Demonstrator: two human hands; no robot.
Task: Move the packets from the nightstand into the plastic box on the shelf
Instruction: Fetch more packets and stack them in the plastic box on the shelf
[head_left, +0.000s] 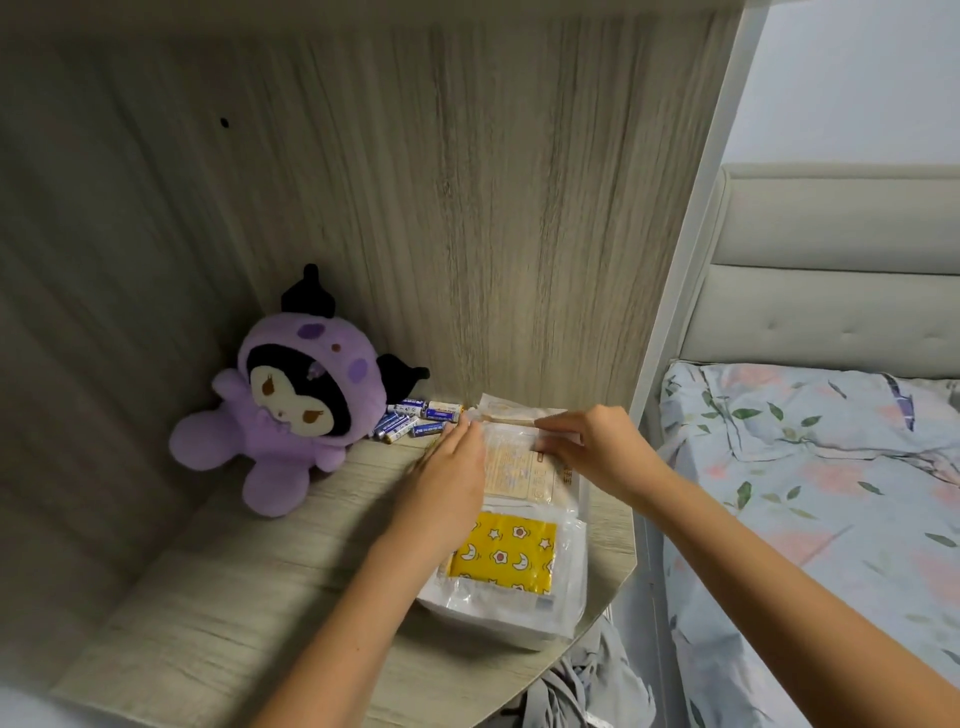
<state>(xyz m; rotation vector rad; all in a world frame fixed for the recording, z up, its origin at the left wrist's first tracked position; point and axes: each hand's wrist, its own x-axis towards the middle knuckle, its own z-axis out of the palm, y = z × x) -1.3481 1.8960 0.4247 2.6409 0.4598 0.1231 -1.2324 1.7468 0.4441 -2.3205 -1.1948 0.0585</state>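
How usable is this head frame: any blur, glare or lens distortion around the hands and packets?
Head view: dim, even light; the left hand shows motion smear at its fingers, the right hand is sharper; mild sheen on the clear packets, print unreadable; wide-angle bending curves the white frame and the wood panel.

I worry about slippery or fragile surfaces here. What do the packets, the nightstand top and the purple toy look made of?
Packets: clear glossy plastic film, judging by glare and the yellow print showing through; probably slippery.
Nightstand top: matte pale wood-grain board, likely laminate, though solid wood can't be ruled out.
Purple toy: soft plush fabric, fuzzy and matte.
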